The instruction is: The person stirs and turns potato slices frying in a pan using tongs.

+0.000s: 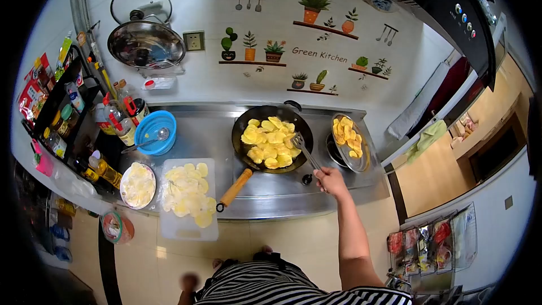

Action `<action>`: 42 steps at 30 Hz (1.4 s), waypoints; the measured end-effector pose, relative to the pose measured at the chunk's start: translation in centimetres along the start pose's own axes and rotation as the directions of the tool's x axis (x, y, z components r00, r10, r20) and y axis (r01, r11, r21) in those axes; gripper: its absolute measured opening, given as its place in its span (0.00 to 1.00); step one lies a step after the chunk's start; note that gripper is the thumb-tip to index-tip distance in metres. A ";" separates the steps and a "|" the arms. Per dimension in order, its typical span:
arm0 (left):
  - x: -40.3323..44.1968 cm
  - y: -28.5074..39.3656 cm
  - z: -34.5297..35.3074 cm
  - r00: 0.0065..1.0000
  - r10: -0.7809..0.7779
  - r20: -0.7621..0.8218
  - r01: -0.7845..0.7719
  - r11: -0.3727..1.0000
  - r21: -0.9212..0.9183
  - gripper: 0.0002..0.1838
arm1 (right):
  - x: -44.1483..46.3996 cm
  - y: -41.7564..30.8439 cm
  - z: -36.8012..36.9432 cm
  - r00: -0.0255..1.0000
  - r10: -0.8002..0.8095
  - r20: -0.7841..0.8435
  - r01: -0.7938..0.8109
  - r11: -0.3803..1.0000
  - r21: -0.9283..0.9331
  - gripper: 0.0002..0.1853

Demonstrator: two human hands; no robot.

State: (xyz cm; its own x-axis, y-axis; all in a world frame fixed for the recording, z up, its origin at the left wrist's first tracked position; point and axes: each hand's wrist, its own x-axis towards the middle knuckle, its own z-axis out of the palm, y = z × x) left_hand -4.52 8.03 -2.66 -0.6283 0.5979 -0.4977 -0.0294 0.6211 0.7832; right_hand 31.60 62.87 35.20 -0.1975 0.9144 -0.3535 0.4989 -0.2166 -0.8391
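Note:
My right hand (pixel 329 181) is closed around the handle of a metal slotted spatula (pixel 308 154). The spatula's head touches yellow potato slices (pixel 270 142) in a black wok (pixel 240 117) on the stove. The wok's wooden handle (pixel 236 187) points toward me. My left hand (pixel 190 282) hangs low beside my striped shirt, blurred, its fingers unclear, with nothing visible in it. Right of the wok, a metal plate (pixel 364 146) bears browned slices (pixel 346 134). Pale raw slices (pixel 187 191) cover much of a white cutting board (pixel 189 231) that overhangs the counter edge.
A plate of pale slices (pixel 138 186) stands left of the board. Behind it are a blue basin (pixel 164 142) with a ladle (pixel 162 134), and several bottles (pixel 118 121). A lid (pixel 145 43) hangs on the wall. The range hood (pixel 440 5) juts out upper right.

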 end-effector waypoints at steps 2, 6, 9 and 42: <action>0.1 0.6 0.7 0.998 -0.033 -0.049 0.032 0.999 -0.035 0.11 | 0.2 -0.1 -0.1 1.000 -0.005 -0.002 0.005 1.000 -0.004 0.13; 0.3 0.6 1.5 0.997 -0.027 -0.079 0.030 0.999 0.041 0.11 | 0.5 0.4 -0.4 1.000 -0.028 0.005 0.028 0.998 -0.061 0.15; 0.6 0.9 1.7 0.999 0.022 -0.050 -0.020 0.999 0.033 0.13 | 0.5 1.1 -1.0 0.999 -0.035 0.011 0.035 0.999 0.012 0.13; -1.0 -0.6 0.9 0.988 0.066 -0.136 -0.088 0.982 -0.166 0.09 | 1.5 0.6 -0.2 0.922 -0.362 -0.141 0.210 0.770 -0.602 0.21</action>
State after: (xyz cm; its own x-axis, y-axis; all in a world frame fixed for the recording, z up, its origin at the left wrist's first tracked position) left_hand -3.19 7.51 -2.94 -0.7289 0.5628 -0.3898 -0.1026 0.4731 0.8750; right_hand 31.75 64.12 34.23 -0.2438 0.9692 0.0358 0.8508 0.2315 -0.4716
